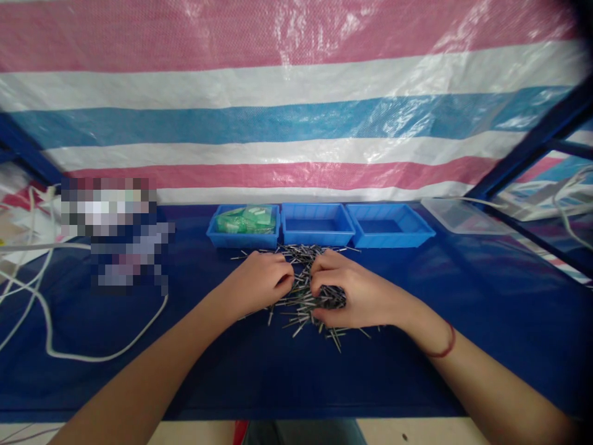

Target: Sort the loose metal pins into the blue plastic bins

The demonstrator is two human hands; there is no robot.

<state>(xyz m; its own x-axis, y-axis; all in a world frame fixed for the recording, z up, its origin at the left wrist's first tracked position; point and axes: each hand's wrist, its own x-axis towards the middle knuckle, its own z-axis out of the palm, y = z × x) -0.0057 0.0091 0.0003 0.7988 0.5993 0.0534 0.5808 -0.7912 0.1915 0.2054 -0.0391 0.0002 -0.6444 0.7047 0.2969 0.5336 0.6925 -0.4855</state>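
A heap of thin metal pins that look like blind rivets (301, 300) is spread over the blue tabletop. At the heap's left side, my left hand (262, 279) rests with its fingers curled closed; whatever they hold is hidden. My right hand (349, 290) curves over the right part of the heap. Its thumb and fingers are apart in a C shape, and rivets show in the gap between them. Loose rivets stick out around and behind both hands.
Behind the heap stand three blue bins in a row: the left bin (243, 240) holds green plastic packets (248, 219), beside a middle bin (317, 237) and a right bin (393, 240). A clear plastic lid (463, 216) lies at right. White cables (88, 357) loop at left.
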